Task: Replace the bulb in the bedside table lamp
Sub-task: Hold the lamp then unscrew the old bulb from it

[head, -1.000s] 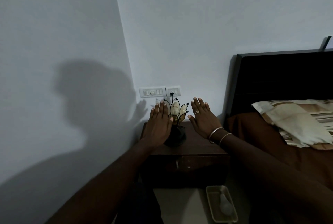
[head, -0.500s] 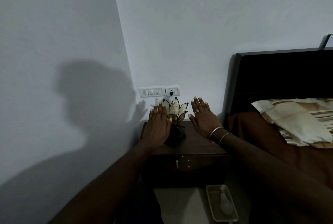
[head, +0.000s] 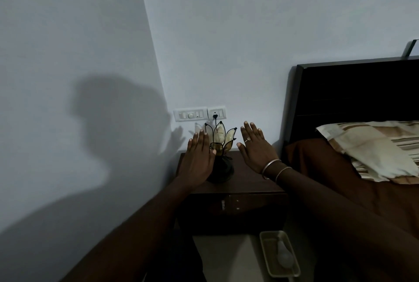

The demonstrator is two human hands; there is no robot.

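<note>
- The lamp [head: 219, 157] on the bedside table [head: 254, 182]: pale glass petals, dark round base.
- Left hand [head: 196, 161] and right hand [head: 255, 148] flank it, fingers flat, empty; contact seemingly none.

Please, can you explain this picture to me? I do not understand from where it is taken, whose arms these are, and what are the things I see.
A person wears one camera on the head, looking forward and down, so both arms are their own. The left hand and right hand, flat and open, hold nothing, either side of a small petal-shaded lamp with a dark base. The lamp stands on a dark wooden bedside table, its cord plugged into a white wall socket. Lower down, a clear plastic tray holds a white bulb.
</note>
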